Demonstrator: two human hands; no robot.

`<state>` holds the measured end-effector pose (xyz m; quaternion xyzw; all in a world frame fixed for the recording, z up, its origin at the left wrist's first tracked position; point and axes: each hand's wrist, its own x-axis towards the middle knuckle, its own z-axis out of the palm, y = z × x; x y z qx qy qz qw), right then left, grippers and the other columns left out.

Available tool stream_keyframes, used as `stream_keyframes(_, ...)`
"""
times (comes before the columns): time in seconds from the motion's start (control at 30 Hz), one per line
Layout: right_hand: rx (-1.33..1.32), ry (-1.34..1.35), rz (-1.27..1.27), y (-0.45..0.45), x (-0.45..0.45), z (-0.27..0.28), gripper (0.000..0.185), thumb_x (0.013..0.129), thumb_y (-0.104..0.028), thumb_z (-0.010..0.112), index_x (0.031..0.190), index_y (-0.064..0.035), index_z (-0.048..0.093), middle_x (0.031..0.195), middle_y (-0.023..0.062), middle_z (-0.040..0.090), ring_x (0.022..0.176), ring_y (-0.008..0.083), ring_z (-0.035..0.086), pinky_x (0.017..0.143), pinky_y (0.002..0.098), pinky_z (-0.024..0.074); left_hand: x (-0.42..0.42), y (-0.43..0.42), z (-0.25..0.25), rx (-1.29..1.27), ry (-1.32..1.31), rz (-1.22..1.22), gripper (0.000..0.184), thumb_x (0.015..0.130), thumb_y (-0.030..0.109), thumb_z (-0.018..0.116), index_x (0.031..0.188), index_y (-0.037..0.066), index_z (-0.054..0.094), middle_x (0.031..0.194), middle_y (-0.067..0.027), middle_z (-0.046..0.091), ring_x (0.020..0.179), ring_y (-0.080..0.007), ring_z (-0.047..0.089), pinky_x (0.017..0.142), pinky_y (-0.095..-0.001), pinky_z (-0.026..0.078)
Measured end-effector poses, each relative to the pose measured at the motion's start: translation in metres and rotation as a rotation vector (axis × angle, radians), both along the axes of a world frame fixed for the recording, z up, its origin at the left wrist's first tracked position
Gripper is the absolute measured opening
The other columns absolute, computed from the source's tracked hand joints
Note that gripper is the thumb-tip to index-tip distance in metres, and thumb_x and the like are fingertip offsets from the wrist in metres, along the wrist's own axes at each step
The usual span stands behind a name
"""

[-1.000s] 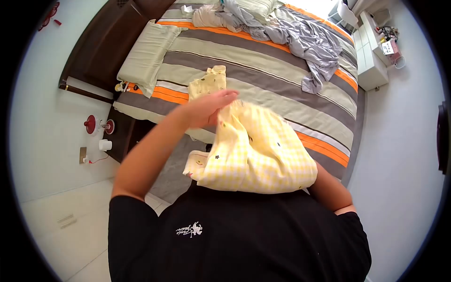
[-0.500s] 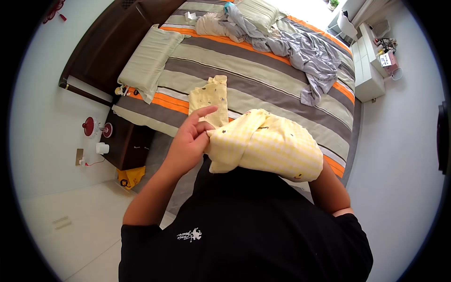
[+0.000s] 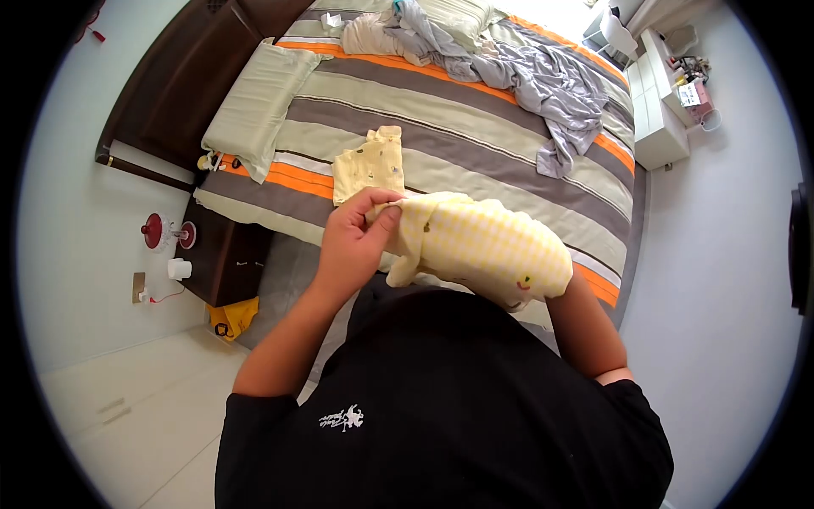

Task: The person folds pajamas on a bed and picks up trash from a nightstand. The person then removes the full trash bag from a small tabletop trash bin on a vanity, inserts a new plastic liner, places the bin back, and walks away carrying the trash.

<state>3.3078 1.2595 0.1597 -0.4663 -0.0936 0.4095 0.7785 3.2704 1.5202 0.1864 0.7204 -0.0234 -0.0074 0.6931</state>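
Observation:
A yellow-and-white checked cloth [image 3: 487, 242] hangs bunched in front of my black shirt, over the near edge of the bed. My left hand [image 3: 363, 233] pinches its left end between thumb and fingers. The right forearm reaches in under the cloth's right end, and the cloth hides my right hand. Beyond my left hand, a folded pale yellow garment [image 3: 370, 165] with small printed figures lies on the striped bedspread [image 3: 475, 140].
A pillow [image 3: 259, 106] lies by the dark headboard [image 3: 161, 102]. Crumpled grey bedding [image 3: 560, 93] is at the far side. At left stands a dark nightstand [image 3: 225, 263], with a yellow bag [image 3: 233, 318] below. A white cabinet [image 3: 657, 114] stands at right.
My left hand has moved from above the cloth to its left end and closed on the edge. The cloth has narrowed into a more compact, sideways bundle and risen slightly.

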Motion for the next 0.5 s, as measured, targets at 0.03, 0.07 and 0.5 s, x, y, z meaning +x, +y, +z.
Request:
stream_keyframes(0.03, 0.099, 0.179, -0.016, -0.003, 0.006, -0.001, 0.046, 0.103, -0.014, 0.057, 0.147, -0.0031, 0.049, 0.143, 0.0115, 0.059, 0.128, 0.0201, 0.06, 0.106, 0.035, 0.0513, 0.002, 0.002, -0.003, -0.049, 0.009, 0.036, 0.017, 0.101, 0.018, 0.066, 0.111, 0.005, 0.067, 0.097, 0.001, 0.068, 0.078, -0.005, 0.058, 0.071, -0.0233, 0.049)
stream_keyframes(0.07, 0.098, 0.178, -0.016, -0.006, 0.011, -0.003, 0.046, 0.103, -0.014, 0.057, 0.147, -0.0031, 0.049, 0.143, 0.0115, 0.059, 0.128, 0.0201, 0.06, 0.106, 0.035, 0.0513, 0.004, 0.003, -0.005, -0.098, 0.02, 0.074, 0.015, 0.101, 0.017, 0.065, 0.109, 0.005, 0.066, 0.095, 0.0009, 0.067, 0.077, -0.0052, 0.057, 0.071, -0.0233, 0.048)
stream_keyframes(0.5, -0.002, -0.042, -0.157, -0.049, -0.004, 0.002, 0.044, 0.102, -0.021, 0.058, 0.139, 0.0017, 0.056, 0.139, 0.0165, 0.062, 0.126, 0.027, 0.062, 0.105, 0.0404, 0.0522, 0.015, 0.003, -0.013, -0.315, 0.041, 0.105, 0.02, 0.101, 0.016, 0.067, 0.112, 0.007, 0.054, 0.09, -0.0006, 0.066, 0.079, -0.0062, 0.06, 0.071, -0.0226, 0.05)
